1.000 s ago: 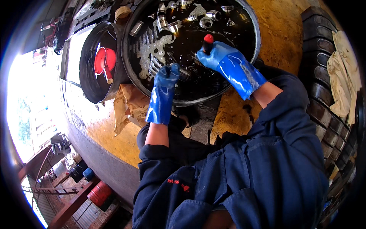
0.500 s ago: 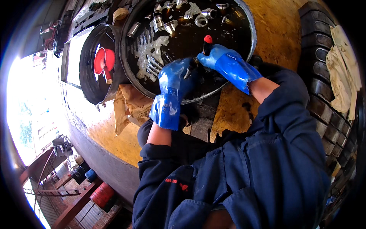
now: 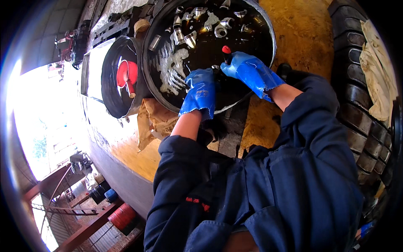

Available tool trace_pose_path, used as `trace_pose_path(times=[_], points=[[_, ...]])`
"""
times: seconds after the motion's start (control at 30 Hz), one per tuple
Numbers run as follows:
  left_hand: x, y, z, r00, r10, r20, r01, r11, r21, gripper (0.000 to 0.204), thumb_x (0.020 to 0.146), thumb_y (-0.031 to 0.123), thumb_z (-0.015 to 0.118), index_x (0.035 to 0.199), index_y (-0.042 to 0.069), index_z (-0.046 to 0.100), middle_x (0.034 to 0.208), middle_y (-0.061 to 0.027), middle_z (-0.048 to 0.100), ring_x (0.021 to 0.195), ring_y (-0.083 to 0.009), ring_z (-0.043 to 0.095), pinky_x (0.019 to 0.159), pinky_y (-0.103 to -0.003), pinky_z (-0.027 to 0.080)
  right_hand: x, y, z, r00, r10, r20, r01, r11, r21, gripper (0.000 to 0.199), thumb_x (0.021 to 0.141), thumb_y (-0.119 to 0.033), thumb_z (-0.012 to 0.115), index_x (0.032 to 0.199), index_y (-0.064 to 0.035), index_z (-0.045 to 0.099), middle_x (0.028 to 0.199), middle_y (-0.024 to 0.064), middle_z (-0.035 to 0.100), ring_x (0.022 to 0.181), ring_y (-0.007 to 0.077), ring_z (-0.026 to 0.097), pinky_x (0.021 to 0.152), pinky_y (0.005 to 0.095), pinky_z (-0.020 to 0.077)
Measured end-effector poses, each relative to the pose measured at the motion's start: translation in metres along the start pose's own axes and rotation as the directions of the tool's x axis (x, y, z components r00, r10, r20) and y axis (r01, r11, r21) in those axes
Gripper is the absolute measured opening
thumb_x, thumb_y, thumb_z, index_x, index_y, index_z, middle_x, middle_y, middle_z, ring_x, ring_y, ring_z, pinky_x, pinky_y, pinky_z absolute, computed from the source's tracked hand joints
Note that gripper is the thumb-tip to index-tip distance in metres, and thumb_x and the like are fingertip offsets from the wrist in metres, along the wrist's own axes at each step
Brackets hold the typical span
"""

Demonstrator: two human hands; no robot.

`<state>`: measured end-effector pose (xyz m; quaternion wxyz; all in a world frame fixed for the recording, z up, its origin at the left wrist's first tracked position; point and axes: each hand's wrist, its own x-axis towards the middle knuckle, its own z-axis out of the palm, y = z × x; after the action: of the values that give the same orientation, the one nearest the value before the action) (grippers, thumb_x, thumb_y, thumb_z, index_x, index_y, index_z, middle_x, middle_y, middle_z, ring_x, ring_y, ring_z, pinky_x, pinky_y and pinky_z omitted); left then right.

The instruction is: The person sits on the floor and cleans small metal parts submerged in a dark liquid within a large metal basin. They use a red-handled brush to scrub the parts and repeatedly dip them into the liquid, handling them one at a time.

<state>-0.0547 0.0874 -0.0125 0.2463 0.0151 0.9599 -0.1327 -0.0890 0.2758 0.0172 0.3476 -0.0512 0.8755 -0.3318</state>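
Note:
Both my hands wear blue rubber gloves and are over a large round metal tub (image 3: 273,40) of dark, oily liquid. My right hand (image 3: 240,65) is closed round a tool handle (image 3: 226,51), black with a red end pointing up; its working end is hidden. My left hand (image 3: 200,83) is low over the tub's near side, fingers curled and mostly out of sight. A small shiny metal part (image 3: 215,67) shows between the two hands. Farther off in the liquid lie several metal cylindrical parts (image 3: 179,35) and a ring-ended metal part (image 3: 221,30), with pale foam (image 3: 178,63) at the left.
Left of the tub stands a smaller black basin (image 3: 108,90) holding a red scoop (image 3: 127,73) with a handle. Crumpled brown paper (image 3: 157,119) lies against the tub. On the right are a large treaded tyre (image 3: 351,80) and a beige cloth (image 3: 375,63). A red drum (image 3: 122,216) stands lower left.
My left hand has turned and moved slightly right and up, its fingers now facing away. My right hand stays on the handle. The whole view has shifted a little.

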Motion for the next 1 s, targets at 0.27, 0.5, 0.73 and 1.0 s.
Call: trace_pose_path(times=[0.27, 0.5, 0.73, 1.0], points=[[0.017, 0.007, 0.011, 0.998, -0.029, -0.049, 0.031, 0.998, 0.045, 0.039, 0.079, 0.039, 0.079, 0.113, 0.021, 0.08, 0.109, -0.0136, 0.077, 0.106, -0.0345, 0.074, 0.089, -0.047, 0.059, -0.007, 0.011, -0.023, 0.989, -0.031, -0.144, 0.04, 0.997, 0.061, 0.041, 0.093, -0.045, 0.061, 0.111, -0.0129, 0.078, 0.112, 0.0149, 0.076, 0.107, 0.0357, 0.071, 0.095, 0.0448, 0.0561], [-0.029, 0.012, -0.003, 0.995, -0.08, -0.067, 0.077, 0.996, -0.049, 0.049, 0.067, 0.044, 0.085, 0.111, 0.023, 0.08, 0.108, -0.0098, 0.078, 0.106, -0.0306, 0.073, 0.094, -0.044, 0.058, -0.003, 0.017, -0.01, 0.998, -0.046, -0.032, 0.043, 0.996, -0.084, 0.043, 0.091, -0.043, 0.064, 0.116, -0.01, 0.076, 0.118, 0.017, 0.074, 0.109, 0.0378, 0.07, 0.095, 0.0457, 0.0563], [-0.023, -0.081, 0.04, 1.0, 0.019, 0.021, 0.02, 0.029, -0.999, 0.047, 0.083, 0.012, 0.083, 0.127, 0.005, 0.069, 0.117, -0.0105, 0.075, 0.106, -0.0227, 0.072, 0.092, -0.037, 0.059, -0.026, -0.003, -0.024, 0.988, -0.13, -0.086, 0.149, 0.95, 0.275, 0.044, 0.088, -0.043, 0.069, 0.111, -0.0054, 0.075, 0.107, 0.018, 0.075, 0.103, 0.0343, 0.071, 0.093, 0.0423, 0.0529], [-0.077, -0.075, -0.006, 0.986, 0.13, -0.107, 0.023, -0.734, -0.678, 0.057, 0.089, 0.005, 0.073, 0.143, 0.003, 0.054, 0.133, -0.0128, 0.066, 0.117, -0.0286, 0.066, 0.097, -0.042, 0.058, 0.014, 0.006, -0.006, 0.938, -0.265, -0.222, 0.344, 0.78, 0.523, 0.052, 0.091, -0.056, 0.069, 0.112, -0.0082, 0.074, 0.099, 0.0085, 0.074, 0.096, 0.0202, 0.068, 0.093, 0.0372, 0.0516]])
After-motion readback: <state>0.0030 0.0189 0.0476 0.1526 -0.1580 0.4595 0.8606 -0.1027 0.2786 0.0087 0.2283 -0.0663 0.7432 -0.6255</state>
